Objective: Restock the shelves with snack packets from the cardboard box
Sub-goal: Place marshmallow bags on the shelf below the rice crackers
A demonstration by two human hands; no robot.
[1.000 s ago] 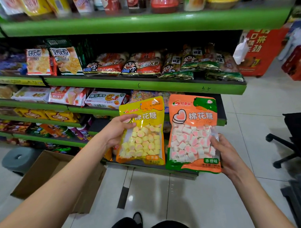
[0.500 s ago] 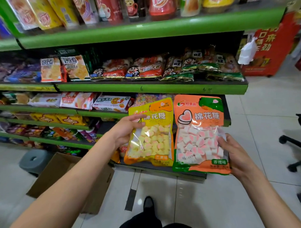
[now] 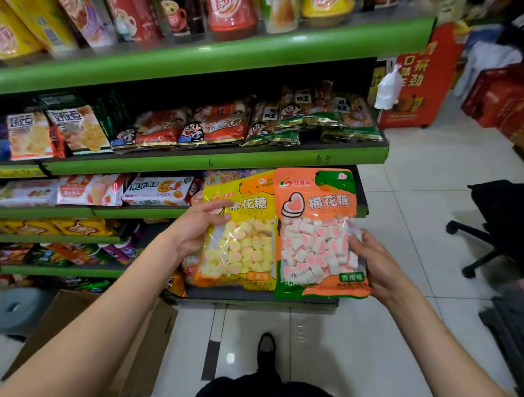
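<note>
My left hand point(image 3: 196, 230) grips a yellow marshmallow packet point(image 3: 241, 237) by its left edge, thumb on the front. My right hand point(image 3: 376, 265) holds an orange marshmallow packet point(image 3: 318, 235) by its lower right edge. Both packets are upright, side by side, the orange one slightly overlapping the yellow one, in front of the green shelves point(image 3: 212, 162) near their right end. The cardboard box point(image 3: 81, 326) stands on the floor at lower left, partly hidden behind my left forearm.
The shelves hold several rows of snack packets point(image 3: 213, 128) and bottles on top. A grey stool point(image 3: 15, 311) sits left of the box. A black swivel chair point(image 3: 499, 219) is at the right, red cartons point(image 3: 501, 101) behind it. My shoe point(image 3: 266, 346) is on the tiled floor.
I have stepped closer to the shelves and my view has tilted up a little. Both hands still hold their packets, now nearer together, the orange one overlapping the yellow.
</note>
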